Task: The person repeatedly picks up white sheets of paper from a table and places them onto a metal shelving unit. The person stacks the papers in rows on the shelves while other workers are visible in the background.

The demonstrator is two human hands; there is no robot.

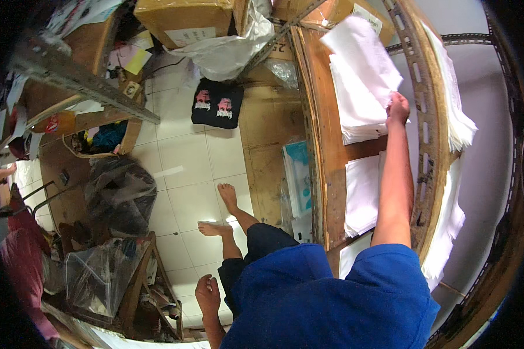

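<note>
My right hand (397, 109), at the end of an outstretched arm, pinches the near corner of a white sheet (364, 55). The sheet is lifted and slightly curled above a stack of white sheets (352, 102) on a brown wooden shelf (364, 150). Whether it is one sheet or a few together cannot be made out. A second stack of white sheets (362, 195) lies on the shelf, nearer to me and partly behind my forearm. My left hand (208, 295) hangs low by my side with its fingers curled in, and nothing shows in it.
Slotted metal posts (425, 145) frame the shelf. A folded black printed T-shirt (217, 104) lies on the tiled floor (183, 151). Cardboard boxes (183, 17) stand beyond it. Plastic-covered items (122, 195) and an open box (102, 139) are on the left. Another person's red clothing (23, 250) shows far left.
</note>
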